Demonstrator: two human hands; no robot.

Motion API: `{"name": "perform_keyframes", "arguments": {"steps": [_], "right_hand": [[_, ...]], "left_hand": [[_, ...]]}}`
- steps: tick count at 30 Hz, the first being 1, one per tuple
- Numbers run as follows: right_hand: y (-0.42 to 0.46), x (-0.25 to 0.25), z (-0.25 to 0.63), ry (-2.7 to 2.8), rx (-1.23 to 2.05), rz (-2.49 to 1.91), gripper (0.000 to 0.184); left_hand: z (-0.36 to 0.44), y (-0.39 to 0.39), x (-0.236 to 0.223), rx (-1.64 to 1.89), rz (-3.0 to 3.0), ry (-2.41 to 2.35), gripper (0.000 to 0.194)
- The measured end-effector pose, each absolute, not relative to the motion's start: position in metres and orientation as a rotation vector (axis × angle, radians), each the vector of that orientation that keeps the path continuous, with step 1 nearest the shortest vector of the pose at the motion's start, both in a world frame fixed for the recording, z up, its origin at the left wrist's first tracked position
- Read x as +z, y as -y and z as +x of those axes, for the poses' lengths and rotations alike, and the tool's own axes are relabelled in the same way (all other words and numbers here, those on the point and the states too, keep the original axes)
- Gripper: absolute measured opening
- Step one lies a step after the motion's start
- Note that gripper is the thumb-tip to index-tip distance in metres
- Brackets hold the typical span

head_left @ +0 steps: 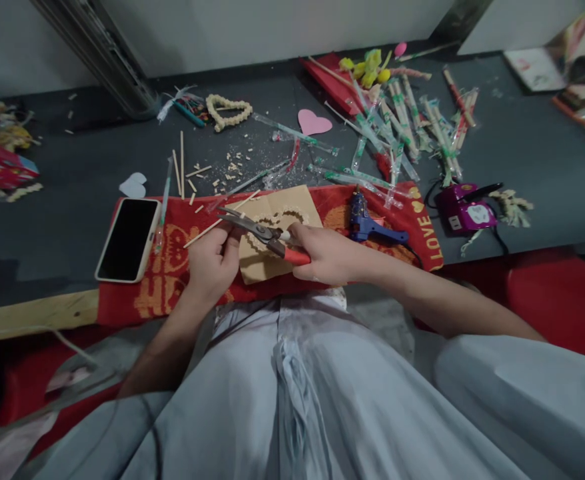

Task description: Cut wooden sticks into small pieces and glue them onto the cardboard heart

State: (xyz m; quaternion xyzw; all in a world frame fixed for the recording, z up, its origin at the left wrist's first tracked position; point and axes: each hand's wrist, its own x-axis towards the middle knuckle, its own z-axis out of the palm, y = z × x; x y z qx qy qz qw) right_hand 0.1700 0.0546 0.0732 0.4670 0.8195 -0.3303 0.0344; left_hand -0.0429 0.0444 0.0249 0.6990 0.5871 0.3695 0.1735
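Observation:
My right hand (320, 250) is wrapped round the red handle of a pair of pliers-like cutters (262, 233), whose jaws point left. Pinched in my left hand (214, 262) is a thin wooden stick (205, 235), with the cutter jaws right at it by my fingertips. Below the cutters lies a piece of brown cardboard (302, 200) bearing a heart outline (295, 217) built of short stick pieces, partly hidden by the tool and my right hand. A red towel (172, 293) with orange lettering lies under the cardboard.
A blue glue gun (375, 227) rests on the towel to the right, a phone (128, 240) to the left. Beyond are cut stick bits (230, 170), a finished-looking stick heart (228, 113), a pink paper heart (314, 123) and several wrapped sticks (402, 120). A purple device (467, 208) stands right.

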Motion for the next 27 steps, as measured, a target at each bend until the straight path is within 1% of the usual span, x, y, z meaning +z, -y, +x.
{"name": "perform_keyframes", "arguments": {"steps": [4, 9, 15, 24, 27], "right_hand": [[-0.059, 0.075, 0.172, -2.461, -1.106, 1.393, 0.029], [-0.066, 0.079, 0.174, -2.399, -1.176, 1.384, 0.03], [-0.075, 0.08, 0.173, -2.344, -1.268, 1.384, 0.033], [-0.098, 0.075, 0.172, -2.26, -1.518, 1.357, 0.031], [-0.104, 0.073, 0.171, -2.206, -1.628, 1.4, 0.03]], "left_hand": [[-0.044, -0.049, 0.019, 1.059, 1.949, -1.662, 0.031], [-0.045, -0.054, 0.021, 1.06, 1.944, -1.604, 0.026], [-0.048, -0.06, 0.02, 1.047, 1.876, -1.582, 0.028], [-0.052, -0.078, 0.02, 1.068, 1.718, -1.463, 0.028], [-0.054, -0.082, 0.019, 1.083, 1.681, -1.441, 0.025]]}}
